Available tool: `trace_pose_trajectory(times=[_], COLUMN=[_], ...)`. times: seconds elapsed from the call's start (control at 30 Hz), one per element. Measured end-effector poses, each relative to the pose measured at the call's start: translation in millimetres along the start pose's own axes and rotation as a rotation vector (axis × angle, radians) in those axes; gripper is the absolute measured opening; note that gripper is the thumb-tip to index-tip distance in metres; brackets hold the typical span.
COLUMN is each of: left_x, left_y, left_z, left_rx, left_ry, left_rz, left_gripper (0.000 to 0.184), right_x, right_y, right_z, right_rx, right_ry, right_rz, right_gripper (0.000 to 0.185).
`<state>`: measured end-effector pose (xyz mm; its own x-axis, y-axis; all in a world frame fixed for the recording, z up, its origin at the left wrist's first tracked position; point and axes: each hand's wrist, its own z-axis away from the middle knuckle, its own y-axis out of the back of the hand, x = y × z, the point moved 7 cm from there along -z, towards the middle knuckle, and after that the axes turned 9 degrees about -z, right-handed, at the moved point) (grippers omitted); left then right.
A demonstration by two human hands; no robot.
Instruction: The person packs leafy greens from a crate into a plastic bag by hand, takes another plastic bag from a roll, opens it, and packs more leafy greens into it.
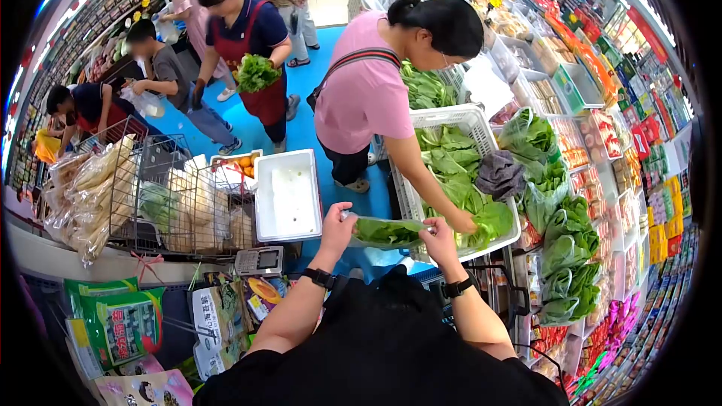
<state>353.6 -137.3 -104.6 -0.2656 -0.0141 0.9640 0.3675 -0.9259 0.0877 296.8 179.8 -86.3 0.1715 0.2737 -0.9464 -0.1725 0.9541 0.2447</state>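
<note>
Between my two hands a clear plastic bag of leafy greens (389, 232) is stretched out level. My left hand (338, 227) pinches its left end, with the fingers closed on the plastic. At the other end my right hand (438, 239) grips the bag's edge between thumb and fingers. Just beyond my right hand stands a white crate (485, 122) of loose green lettuce (451, 158). A person in a pink shirt (366, 90) leans over it, one hand (461, 221) down among the leaves.
A white foam box (288, 195) stands left of my hands. Wire baskets (162, 195) with bagged goods are farther left. Bagged greens (568, 248) line the right shelf; a grey cloth (500, 175) lies on the crate. Another person in a red apron (248, 60) holds greens.
</note>
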Motion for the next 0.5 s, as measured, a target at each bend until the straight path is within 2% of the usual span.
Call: trace_pose_trajectory(times=[0.07, 0.1, 0.2, 0.5], left_x=[-2, 1, 8, -6], left_y=[-18, -23, -28, 4], left_z=[-7, -6, -7, -9], left_rx=[-0.111, -0.132, -0.193, -0.153], left_ry=[0.122, 0.126, 0.035, 0.131], left_rz=[0.144, 0.167, 0.014, 0.053], left_gripper=[0.038, 0.039, 0.041, 0.041], right_x=[4, 2, -1, 13], right_y=[-1, -5, -4, -18], right_z=[-4, -1, 7, 9], right_rx=[-0.023, -0.045, -0.066, 0.019], right_ry=[-0.077, -0.111, -0.133, -0.216], right_rz=[-0.111, -0.224, -0.211, -0.284], right_gripper=[0.033, 0.037, 0.037, 0.045])
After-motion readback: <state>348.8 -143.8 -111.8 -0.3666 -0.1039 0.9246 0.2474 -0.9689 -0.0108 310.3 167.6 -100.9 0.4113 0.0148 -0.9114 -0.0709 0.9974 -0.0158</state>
